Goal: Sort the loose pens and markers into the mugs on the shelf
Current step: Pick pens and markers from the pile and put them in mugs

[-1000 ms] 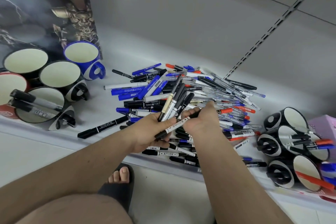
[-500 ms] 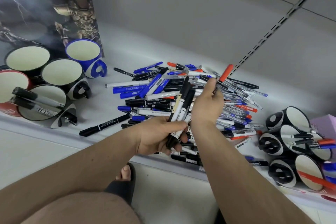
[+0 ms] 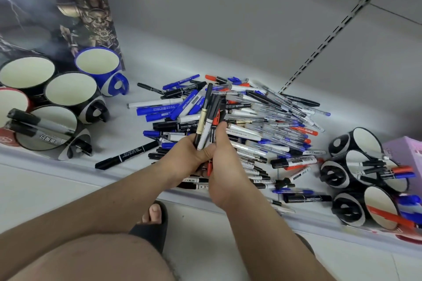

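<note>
Left hand (image 3: 187,155) has a fistful of markers (image 3: 209,118) fanned upward, and the right hand (image 3: 222,166) is pressed right against it, fingers wrapped around the same bunch, looks like on a red pen (image 3: 209,167), though it's mostly hidden. The loose pile (image 3: 262,125) sits on the shelf (image 3: 118,134) just beyond both hands, empty mugs (image 3: 70,90) off past the left hand and the part-filled mugs (image 3: 370,166) out beyond the right hand.

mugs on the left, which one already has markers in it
The black-and-white mug nearest the shelf's front edge, lying on its side: two black-capped grey markers stick out of its mouth. The other left mugs, including the blue mug, show only bare cream insides.
</note>
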Motion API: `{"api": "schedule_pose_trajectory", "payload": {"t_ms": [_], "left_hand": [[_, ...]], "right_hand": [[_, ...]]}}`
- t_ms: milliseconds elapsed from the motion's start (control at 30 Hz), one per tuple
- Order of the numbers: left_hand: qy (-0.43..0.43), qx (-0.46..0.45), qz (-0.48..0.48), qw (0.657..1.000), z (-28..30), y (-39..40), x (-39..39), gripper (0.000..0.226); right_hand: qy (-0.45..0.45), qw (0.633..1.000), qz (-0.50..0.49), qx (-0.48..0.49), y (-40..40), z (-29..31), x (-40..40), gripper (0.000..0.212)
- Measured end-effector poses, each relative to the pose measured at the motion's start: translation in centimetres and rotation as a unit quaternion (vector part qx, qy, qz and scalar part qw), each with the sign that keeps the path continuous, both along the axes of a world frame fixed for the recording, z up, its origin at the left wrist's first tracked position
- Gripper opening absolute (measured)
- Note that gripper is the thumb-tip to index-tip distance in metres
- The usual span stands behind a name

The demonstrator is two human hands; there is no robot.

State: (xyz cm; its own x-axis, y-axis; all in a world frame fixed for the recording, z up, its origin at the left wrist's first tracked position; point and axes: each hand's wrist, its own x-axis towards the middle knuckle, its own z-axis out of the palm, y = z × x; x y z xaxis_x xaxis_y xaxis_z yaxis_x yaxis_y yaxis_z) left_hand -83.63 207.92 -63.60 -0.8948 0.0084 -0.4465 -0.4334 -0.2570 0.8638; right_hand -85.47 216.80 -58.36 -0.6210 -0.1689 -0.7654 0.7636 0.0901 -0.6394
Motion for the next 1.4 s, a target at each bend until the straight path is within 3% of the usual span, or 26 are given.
{"api": "schedule_pose_trajectory", "payload": {"t_ms": [67,200,267,367,400,433,533,567,600,733,833,867,967,1000,1033,1067,1100,1133,1200,1300,1400], "left_hand": [[0.009,-0.026,-0.003,1.0,-0.2,-0.3,0.2,0.027],[0.022,-0.092,-0.013,0.995,-0.3,-0.5,0.2,0.017],[0.025,-0.112,-0.041,0.993,-0.2,-0.4,0.3,0.011],[0.027,-0.172,-0.122,0.977,-0.1,0.2,0.4,0.009],[0.026,-0.191,-0.138,0.971,0.1,0.3,0.3,0.009],[0.027,-0.207,-0.152,0.966,0.2,0.3,0.1,0.011],[0.044,-0.261,-0.192,0.945,0.7,0.5,-0.5,0.018],[0.044,-0.258,-0.189,0.946,0.9,0.7,-0.5,0.02],[0.037,-0.228,-0.171,0.958,0.9,0.8,-0.5,0.022],[0.003,-0.066,-0.104,0.992,0.3,0.4,-0.4,0.035],[0.011,-0.038,-0.092,0.995,0.2,0.3,0.1,0.018],[0.005,-0.031,-0.074,0.997,0.1,0.2,0.2,0.009],[-0.035,0.01,0.027,0.999,-0.4,-1.0,0.1,0.016],[-0.049,0.034,0.06,0.996,-0.7,-1.6,0.0,0.019],[-0.062,0.052,0.08,0.994,-1.0,-2.0,0.0,0.024],[-0.071,0.059,0.089,0.992,-1.2,-2.2,-0.1,0.029],[-0.077,0.059,0.091,0.991,-1.5,-2.2,-0.1,0.033],[-0.079,0.056,0.089,0.991,-1.5,-2.0,-0.1,0.036],[-0.082,0.051,0.088,0.991,-1.5,-1.7,-0.1,0.037],[-0.087,0.051,0.109,0.989,-1.5,-1.7,-0.3,0.035],[-0.073,0.041,0.109,0.99,-1.5,-2.0,-0.1,0.038]], "right_hand": [[0.006,0.999,0.045,0.0,0.9,0.5,-0.4,0.047],[0.012,0.992,0.122,0.017,2.4,0.4,-1.1,0.066],[0.066,0.996,0.048,0.027,2.9,0.4,-1.8,0.065],[0.111,0.989,-0.101,0.001,3.1,0.6,-3.3,0.109],[0.138,0.985,-0.102,0.007,2.7,0.7,-3.6,0.109],[0.175,0.98,-0.093,0.022,2.3,0.7,-3.5,0.099],[0.272,0.955,-0.06,0.103,0.5,0.0,-3.4,0.035],[0.288,0.948,-0.054,0.123,0.1,-0.4,-3.4,0.018],[0.295,0.946,-0.054,0.127,-0.3,-0.6,-3.3,0.014],[0.305,0.946,-0.018,0.109,-1.5,-0.6,-3.5,0.017],[0.28,0.954,0.043,0.098,-1.7,0.2,-3.3,0.013],[0.263,0.959,0.056,0.084,-1.2,0.3,-3.5,0.014],[0.244,0.961,0.085,0.102,2.2,-0.1,-5.5,0.047],[0.264,0.938,0.129,0.186,3.8,-0.7,-6.5,0.057],[0.294,0.879,0.21,0.312,5.5,-1.8,-7.6,0.065],[0.319,0.792,0.306,0.422,7.0,-3.1,-8.6,0.071],[0.334,0.709,0.394,0.481,8.1,-4.4,-9.3,0.078],[0.344,0.649,0.463,0.496,8.8,-5.7,-9.7,0.086],[0.359,0.587,0.549,0.474,9.3,-7.6,-10.0,0.105],[0.38,0.529,0.587,0.481,8.6,-9.0,-9.0,0.13],[0.427,0.452,0.581,0.524,8.8,-9.9,-7.5,0.123]]}}
